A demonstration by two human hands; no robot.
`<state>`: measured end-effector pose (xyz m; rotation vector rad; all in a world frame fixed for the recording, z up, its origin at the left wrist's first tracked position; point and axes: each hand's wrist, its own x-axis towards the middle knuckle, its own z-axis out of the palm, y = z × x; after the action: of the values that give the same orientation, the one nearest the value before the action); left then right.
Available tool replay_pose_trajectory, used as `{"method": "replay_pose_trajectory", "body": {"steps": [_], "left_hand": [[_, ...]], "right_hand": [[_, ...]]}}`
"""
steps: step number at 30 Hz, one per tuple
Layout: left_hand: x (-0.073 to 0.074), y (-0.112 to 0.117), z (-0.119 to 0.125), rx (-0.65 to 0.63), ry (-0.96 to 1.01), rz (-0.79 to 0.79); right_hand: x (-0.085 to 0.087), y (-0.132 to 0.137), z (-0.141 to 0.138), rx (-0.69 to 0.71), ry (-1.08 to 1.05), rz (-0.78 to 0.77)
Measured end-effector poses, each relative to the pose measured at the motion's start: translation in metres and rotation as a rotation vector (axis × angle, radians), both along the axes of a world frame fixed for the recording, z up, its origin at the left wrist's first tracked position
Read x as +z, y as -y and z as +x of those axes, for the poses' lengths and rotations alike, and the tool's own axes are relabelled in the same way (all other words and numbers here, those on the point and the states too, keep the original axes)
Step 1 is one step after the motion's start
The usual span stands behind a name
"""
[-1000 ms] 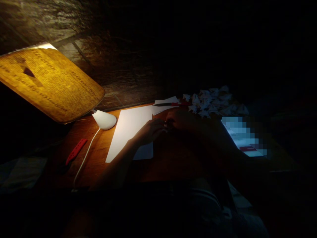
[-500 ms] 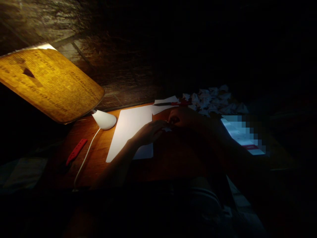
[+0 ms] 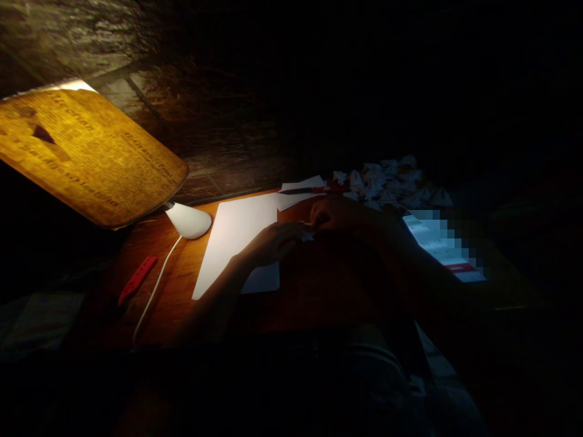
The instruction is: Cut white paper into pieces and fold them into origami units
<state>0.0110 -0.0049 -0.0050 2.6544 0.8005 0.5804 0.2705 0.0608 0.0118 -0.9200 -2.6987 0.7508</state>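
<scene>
My left hand [image 3: 279,238] reaches in over the edge of a stack of white paper [image 3: 228,237], its fingers closed on a small folded white piece of paper [image 3: 307,235]. On the other side of that piece, my right hand [image 3: 331,213] is curled with its fingertips pinched against it. The two hands nearly touch, and deep shadow hides most of the fingers and the folds. Behind the right hand lies a heap of folded white paper pieces [image 3: 387,182].
A lamp with a printed yellow shade [image 3: 100,158], white base [image 3: 189,220] and cord [image 3: 157,288] stands left. A red tool [image 3: 137,279] lies near it. A dark-bladed, red-handled tool [image 3: 310,190] rests on loose paper sheets [image 3: 291,202]. A glowing screen [image 3: 437,243] lies right.
The view has shifted slightly, so the lamp and papers sit a little further left. Slightly more of the folded piece shows between my hands, which stay in nearly the same pose.
</scene>
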Motion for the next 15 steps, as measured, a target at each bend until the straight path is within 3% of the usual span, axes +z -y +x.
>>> {"method": "replay_pose_trajectory", "body": {"steps": [7,15], "left_hand": [[0.002,0.002,0.001,-0.022,0.028,-0.009],[-0.009,-0.003,0.000,-0.012,0.012,0.018]], "right_hand": [[0.005,0.007,-0.003,0.011,-0.026,0.050],[0.006,0.011,-0.008,-0.074,0.023,0.125]]}}
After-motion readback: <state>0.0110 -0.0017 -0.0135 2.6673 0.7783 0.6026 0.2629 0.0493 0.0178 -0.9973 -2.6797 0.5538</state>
